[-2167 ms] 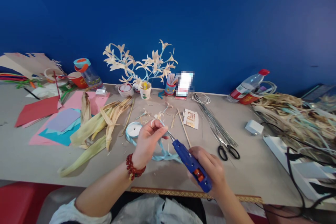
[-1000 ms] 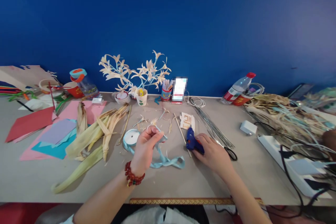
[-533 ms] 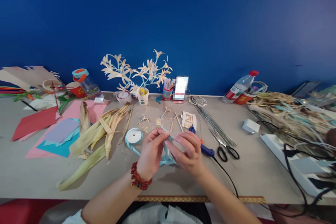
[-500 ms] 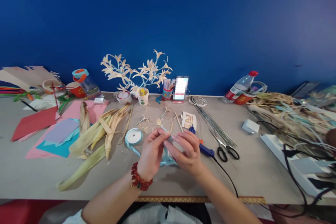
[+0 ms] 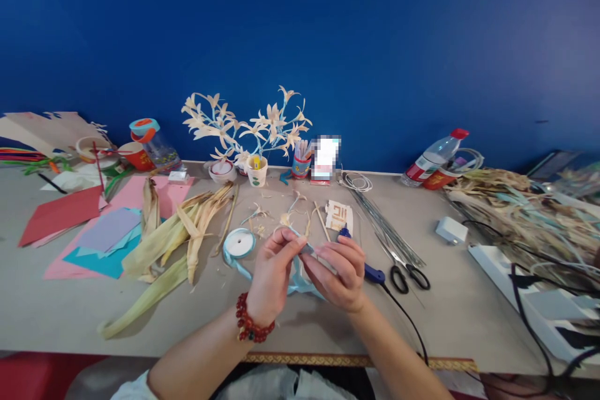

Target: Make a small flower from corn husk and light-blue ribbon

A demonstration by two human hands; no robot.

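My left hand (image 5: 270, 275), with a red bead bracelet on its wrist, pinches a thin pale-blue stem (image 5: 305, 247) between thumb and forefinger. The stem points up and away, towards a small pale husk flower (image 5: 285, 219); whether the two join is hard to see. Close by on the right, the fingertips of my right hand (image 5: 338, 274) are closed at the stem's near end. Light-blue ribbon (image 5: 300, 282) hangs below and between both hands. A white spool (image 5: 239, 242) of blue ribbon lies left of my left hand, its tail running towards it.
Corn husks (image 5: 171, 234) and coloured paper (image 5: 110, 231) lie left. On the right are a blue-handled corded tool (image 5: 374, 274), scissors (image 5: 409, 276), wires (image 5: 387, 225) and a power strip (image 5: 506, 290). Potted husk flowers (image 5: 257, 172) and a phone (image 5: 324, 159) stand along the wall.
My right hand has turned slightly, its fingers curling closer together at the stem. My left hand keeps its pinch. The whole view has shifted a little.
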